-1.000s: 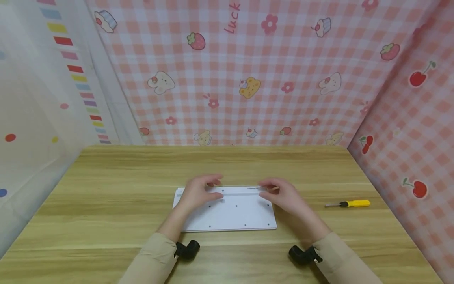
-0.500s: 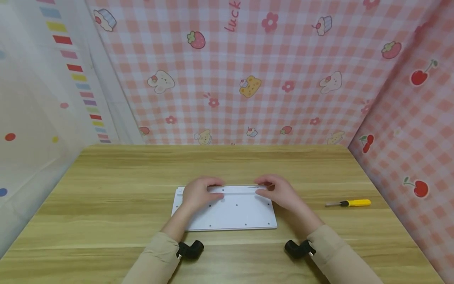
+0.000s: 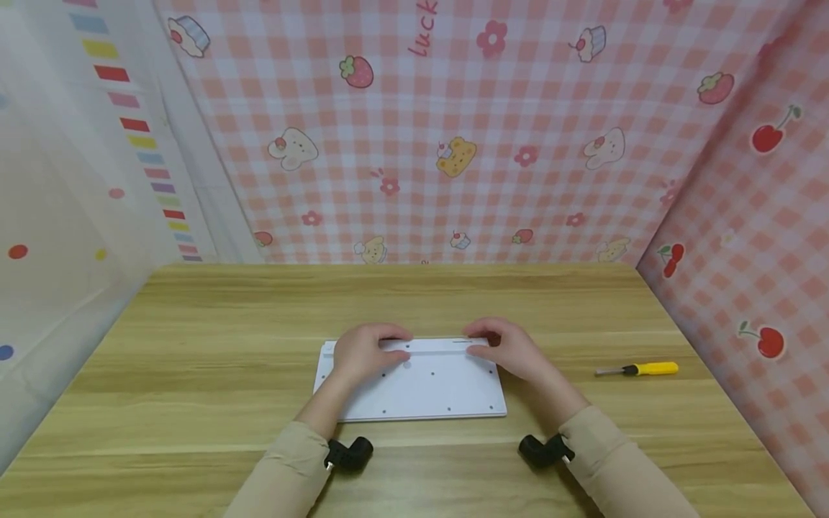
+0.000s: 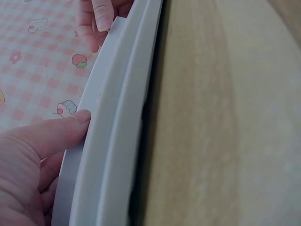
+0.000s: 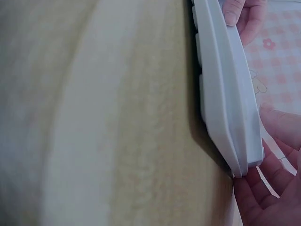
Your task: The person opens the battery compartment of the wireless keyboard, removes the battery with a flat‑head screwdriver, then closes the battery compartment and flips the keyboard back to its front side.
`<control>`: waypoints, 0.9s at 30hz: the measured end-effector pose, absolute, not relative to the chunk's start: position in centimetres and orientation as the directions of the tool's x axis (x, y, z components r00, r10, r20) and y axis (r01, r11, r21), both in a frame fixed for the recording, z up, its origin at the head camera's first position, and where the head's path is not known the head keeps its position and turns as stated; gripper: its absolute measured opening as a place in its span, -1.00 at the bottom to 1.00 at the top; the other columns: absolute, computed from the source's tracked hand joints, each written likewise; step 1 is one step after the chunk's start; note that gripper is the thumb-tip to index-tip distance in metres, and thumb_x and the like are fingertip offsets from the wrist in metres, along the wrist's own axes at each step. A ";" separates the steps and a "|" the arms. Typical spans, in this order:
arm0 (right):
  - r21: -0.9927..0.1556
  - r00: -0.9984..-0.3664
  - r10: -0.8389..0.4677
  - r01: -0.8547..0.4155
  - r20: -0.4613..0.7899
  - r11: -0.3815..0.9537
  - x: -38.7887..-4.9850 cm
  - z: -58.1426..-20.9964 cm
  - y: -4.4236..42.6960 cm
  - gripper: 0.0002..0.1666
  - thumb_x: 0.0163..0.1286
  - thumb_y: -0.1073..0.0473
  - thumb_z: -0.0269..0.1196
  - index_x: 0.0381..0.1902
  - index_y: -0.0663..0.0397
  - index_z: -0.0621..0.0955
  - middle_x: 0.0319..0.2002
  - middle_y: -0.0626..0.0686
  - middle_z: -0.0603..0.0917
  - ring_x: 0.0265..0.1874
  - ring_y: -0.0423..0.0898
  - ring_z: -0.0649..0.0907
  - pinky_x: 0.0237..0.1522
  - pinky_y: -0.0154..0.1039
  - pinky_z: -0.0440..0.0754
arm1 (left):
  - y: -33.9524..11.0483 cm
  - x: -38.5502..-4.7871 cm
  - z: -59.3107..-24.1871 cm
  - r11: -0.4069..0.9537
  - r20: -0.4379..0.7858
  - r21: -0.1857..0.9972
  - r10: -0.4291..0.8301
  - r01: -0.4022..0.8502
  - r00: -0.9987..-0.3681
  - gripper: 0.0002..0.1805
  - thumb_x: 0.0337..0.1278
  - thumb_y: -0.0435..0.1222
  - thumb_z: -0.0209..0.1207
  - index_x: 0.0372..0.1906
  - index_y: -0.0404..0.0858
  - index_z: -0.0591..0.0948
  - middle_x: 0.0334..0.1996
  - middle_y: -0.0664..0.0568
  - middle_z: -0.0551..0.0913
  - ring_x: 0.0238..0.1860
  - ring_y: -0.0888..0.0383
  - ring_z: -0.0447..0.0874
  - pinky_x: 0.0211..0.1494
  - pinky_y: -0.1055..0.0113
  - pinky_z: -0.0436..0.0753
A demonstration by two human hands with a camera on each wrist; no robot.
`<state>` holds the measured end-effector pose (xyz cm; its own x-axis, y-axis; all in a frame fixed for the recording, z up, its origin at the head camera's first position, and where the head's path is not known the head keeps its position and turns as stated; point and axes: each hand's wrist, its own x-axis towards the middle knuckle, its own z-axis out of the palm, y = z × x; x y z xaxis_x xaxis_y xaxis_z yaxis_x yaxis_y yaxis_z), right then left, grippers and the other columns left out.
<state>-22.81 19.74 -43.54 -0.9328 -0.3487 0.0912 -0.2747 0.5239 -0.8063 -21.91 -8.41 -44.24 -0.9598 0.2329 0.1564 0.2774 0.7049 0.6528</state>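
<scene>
A white keyboard [image 3: 421,396] lies face down on the table, its flat back with several small screw holes turned up. Keys [image 5: 198,49] show beneath its edge in the right wrist view. My left hand [image 3: 363,354] grips the raised ridge along the far edge, left of the middle, with the thumb [image 4: 70,129] on the back. At the far right corner my right hand [image 3: 514,352] holds the same ridge, thumb on the near side and fingers [image 5: 268,172] round the far edge. The far-side fingertips are partly hidden.
A screwdriver [image 3: 637,369] with a yellow handle lies on the wooden table [image 3: 194,403], right of the keyboard. Patterned cloth [image 3: 414,180] hangs behind the table and at both sides. Black wrist cameras [image 3: 350,455] sit below each hand.
My right hand has moved slightly left, and the fingers of both hands have come in onto the ridge. The keyboard and screwdriver stay in place.
</scene>
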 end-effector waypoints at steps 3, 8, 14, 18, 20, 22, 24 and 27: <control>-0.802 -0.933 -0.347 -0.276 0.091 0.529 -22.8 -43.6 19.6 -0.74 0.26 0.31 0.41 -0.08 0.17 0.70 -0.09 0.07 0.70 -0.09 -0.01 0.60 0.01 -0.12 0.51 | -8.4 -21.9 -44.3 0.704 0.158 0.653 0.232 0.278 -0.960 -0.73 -0.04 -0.12 0.48 -0.15 0.09 0.78 -0.05 0.21 0.74 0.05 0.11 0.67 0.07 0.09 0.52; -0.792 -0.934 -0.344 -0.281 0.096 0.542 -22.7 -43.8 19.6 -0.76 0.25 0.32 0.40 -0.10 0.13 0.72 -0.07 0.06 0.69 -0.10 -0.04 0.58 -0.02 -0.12 0.50 | -8.4 -21.9 -44.4 0.704 0.159 0.654 0.232 0.278 -0.960 -0.73 -0.04 -0.12 0.48 -0.15 0.09 0.78 -0.05 0.21 0.74 0.05 0.10 0.67 0.08 0.08 0.51; -0.790 -0.942 -0.323 -0.263 0.088 0.553 -22.6 -43.8 19.3 -0.81 0.25 0.32 0.40 -0.15 0.09 0.74 -0.09 0.05 0.69 -0.11 -0.03 0.58 -0.02 -0.11 0.51 | -8.5 -22.0 -44.4 0.712 0.141 0.650 0.231 0.266 -0.963 -0.72 -0.02 -0.10 0.47 -0.13 0.10 0.77 -0.04 0.22 0.73 0.06 0.10 0.66 0.09 0.08 0.50; -0.783 -0.951 -0.302 -0.240 0.071 0.573 -22.6 -43.7 19.1 -0.84 0.26 0.31 0.40 -0.19 0.05 0.75 -0.12 0.02 0.69 -0.15 -0.04 0.56 -0.04 -0.13 0.51 | -8.6 -21.9 -44.3 0.710 0.143 0.652 0.231 0.267 -0.962 -0.72 -0.03 -0.11 0.47 -0.13 0.10 0.77 -0.04 0.21 0.73 0.06 0.10 0.66 0.09 0.07 0.50; -0.772 -0.955 -0.290 -0.231 0.064 0.592 -22.6 -43.6 18.9 -0.85 0.27 0.29 0.40 -0.20 0.02 0.75 -0.14 -0.01 0.68 -0.17 -0.05 0.55 -0.06 -0.14 0.51 | -8.6 -21.9 -44.3 0.708 0.144 0.654 0.229 0.267 -0.963 -0.72 -0.03 -0.11 0.48 -0.14 0.10 0.77 -0.04 0.21 0.73 0.06 0.10 0.66 0.10 0.07 0.50; -0.762 -0.958 -0.279 -0.228 0.064 0.606 -22.5 -43.6 18.8 -0.87 0.27 0.28 0.41 -0.22 0.00 0.75 -0.16 -0.02 0.68 -0.19 -0.05 0.54 -0.08 -0.15 0.50 | -8.6 -21.9 -44.2 0.708 0.146 0.654 0.229 0.268 -0.962 -0.73 -0.03 -0.11 0.48 -0.14 0.10 0.78 -0.04 0.20 0.73 0.06 0.10 0.66 0.10 0.07 0.50; -0.748 -0.958 -0.276 -0.241 0.081 0.618 -22.5 -43.5 18.6 -0.89 0.27 0.27 0.41 -0.24 0.00 0.75 -0.18 -0.02 0.67 -0.22 -0.05 0.53 -0.10 -0.15 0.49 | -8.6 -21.9 -44.3 0.708 0.145 0.652 0.233 0.270 -0.962 -0.73 -0.03 -0.11 0.48 -0.14 0.10 0.77 -0.04 0.20 0.73 0.06 0.10 0.66 0.11 0.08 0.50; -0.722 -0.954 -0.272 -0.275 0.124 0.635 -22.5 -43.5 18.4 -0.92 0.24 0.28 0.43 -0.30 0.02 0.75 -0.23 -0.02 0.66 -0.26 -0.06 0.52 -0.16 -0.18 0.49 | -8.6 -21.9 -44.3 0.707 0.146 0.651 0.242 0.277 -0.959 -0.73 -0.02 -0.11 0.48 -0.13 0.09 0.77 -0.03 0.19 0.73 0.06 0.10 0.66 0.12 0.08 0.50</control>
